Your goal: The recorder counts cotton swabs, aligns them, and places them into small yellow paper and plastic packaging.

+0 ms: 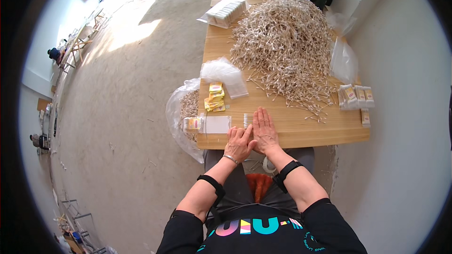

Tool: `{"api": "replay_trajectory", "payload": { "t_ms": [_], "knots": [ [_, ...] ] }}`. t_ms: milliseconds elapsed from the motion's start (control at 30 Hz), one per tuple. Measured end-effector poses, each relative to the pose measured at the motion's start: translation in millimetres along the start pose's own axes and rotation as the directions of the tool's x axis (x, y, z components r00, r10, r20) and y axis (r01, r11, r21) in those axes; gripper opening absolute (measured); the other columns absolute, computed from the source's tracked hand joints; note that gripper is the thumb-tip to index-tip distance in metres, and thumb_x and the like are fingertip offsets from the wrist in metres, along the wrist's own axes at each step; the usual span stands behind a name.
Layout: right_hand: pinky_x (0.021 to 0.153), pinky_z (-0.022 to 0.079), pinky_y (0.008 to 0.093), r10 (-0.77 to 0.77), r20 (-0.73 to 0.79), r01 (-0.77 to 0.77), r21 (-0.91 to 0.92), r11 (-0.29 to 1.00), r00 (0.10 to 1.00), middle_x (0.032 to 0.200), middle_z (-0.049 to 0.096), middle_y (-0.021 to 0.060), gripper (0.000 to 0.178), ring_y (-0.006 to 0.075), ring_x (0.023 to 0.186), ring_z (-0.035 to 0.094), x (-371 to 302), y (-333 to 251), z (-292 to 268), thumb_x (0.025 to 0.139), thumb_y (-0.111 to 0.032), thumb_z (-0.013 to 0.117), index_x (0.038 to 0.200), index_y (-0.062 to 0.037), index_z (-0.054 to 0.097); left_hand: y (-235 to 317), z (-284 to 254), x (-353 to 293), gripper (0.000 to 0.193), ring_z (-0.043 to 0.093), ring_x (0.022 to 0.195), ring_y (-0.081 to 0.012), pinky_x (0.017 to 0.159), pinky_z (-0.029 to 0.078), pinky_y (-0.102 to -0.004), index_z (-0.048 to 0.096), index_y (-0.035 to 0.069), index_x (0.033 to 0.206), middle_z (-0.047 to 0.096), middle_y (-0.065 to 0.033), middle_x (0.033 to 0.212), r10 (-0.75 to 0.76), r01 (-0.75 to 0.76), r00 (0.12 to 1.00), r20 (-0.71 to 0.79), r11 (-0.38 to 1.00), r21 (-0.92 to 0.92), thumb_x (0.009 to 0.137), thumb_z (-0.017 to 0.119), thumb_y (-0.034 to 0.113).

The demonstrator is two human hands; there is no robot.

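Note:
A short row of cotton swabs (248, 120) lies side by side near the table's front edge. Along its right side my right hand (265, 130) rests flat, fingers stretched forward and close together. My left hand (239, 144) is at the near end of the row, its fingers partly bent and apart and the index finger reaching to the swabs. No thing shows in its grip. Left of the row is a white rectangular pad (218, 125), with a clear packet of swabs with a yellow label (193, 124) by its left end. Small yellow cards (215, 97) lie stacked behind the pad.
A large heap of loose swabs (287, 42) covers the table's middle and back. Clear bags (225, 74) lie behind the cards; filled packets (355, 96) sit at the right edge. A plastic sack of swabs (181, 106) stands off the left edge. A wall (400, 89) rises at right.

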State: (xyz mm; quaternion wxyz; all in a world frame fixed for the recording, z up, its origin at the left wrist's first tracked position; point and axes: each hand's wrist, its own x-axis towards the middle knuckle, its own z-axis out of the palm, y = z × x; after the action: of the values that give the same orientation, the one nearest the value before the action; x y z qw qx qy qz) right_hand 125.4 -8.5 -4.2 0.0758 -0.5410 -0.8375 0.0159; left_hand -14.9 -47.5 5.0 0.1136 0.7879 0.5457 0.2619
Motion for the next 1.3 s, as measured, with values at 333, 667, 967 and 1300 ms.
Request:
{"api": "replay_trajectory", "payload": {
  "t_ms": [333,667,967,1300],
  "knots": [
    [0.115,0.008,0.0414,0.002,0.052,-0.003,0.018,1.000,0.999,0.149,0.013,0.0229,0.082,0.0340,0.140,0.010,0.1,-0.7,-7.6,0.078,-0.031,0.051,0.141,0.0069,0.015,1.7,-1.3,3.7,0.057,0.044,0.102,-0.0328,0.098,0.026,-0.0439,0.046,0.006,0.129,0.051,-0.0138,0.100,-0.036,0.035,0.998,0.046,0.999,0.018,0.087,0.050,0.044],
    [0.115,0.007,0.0417,0.006,0.048,-0.009,0.055,0.998,0.999,0.149,0.012,0.0232,0.082,0.0341,0.140,0.010,0.3,-0.8,-9.0,0.078,-0.033,0.050,0.141,0.0072,0.016,2.4,-3.2,7.3,0.058,0.044,0.102,-0.0320,0.096,0.026,-0.0422,0.045,0.006,0.129,0.053,-0.0134,0.100,-0.045,0.045,0.997,0.066,0.999,0.008,0.086,0.050,0.046],
    [0.115,0.006,0.0419,0.005,0.054,-0.007,0.036,0.999,0.999,0.149,0.012,0.0237,0.084,0.0346,0.140,0.009,1.1,-2.2,-9.9,0.076,-0.032,0.052,0.141,0.0079,0.016,4.2,-3.5,10.6,0.061,0.045,0.101,-0.0312,0.095,0.026,-0.0412,0.043,0.006,0.131,0.054,-0.0133,0.101,-0.094,0.091,0.991,0.093,0.995,0.039,0.087,0.050,0.048],
    [0.115,0.007,0.0414,0.015,0.067,-0.018,0.039,0.999,0.998,0.149,0.012,0.0233,0.082,0.0341,0.141,0.009,1.3,-3.0,-11.1,0.078,-0.032,0.049,0.141,0.0068,0.015,2.9,-0.1,12.6,0.064,0.046,0.100,-0.0292,0.095,0.025,-0.0409,0.040,0.005,0.133,0.055,-0.0126,0.099,-0.113,0.115,0.992,0.060,0.993,-0.026,0.087,0.051,0.048]
  ]
}}
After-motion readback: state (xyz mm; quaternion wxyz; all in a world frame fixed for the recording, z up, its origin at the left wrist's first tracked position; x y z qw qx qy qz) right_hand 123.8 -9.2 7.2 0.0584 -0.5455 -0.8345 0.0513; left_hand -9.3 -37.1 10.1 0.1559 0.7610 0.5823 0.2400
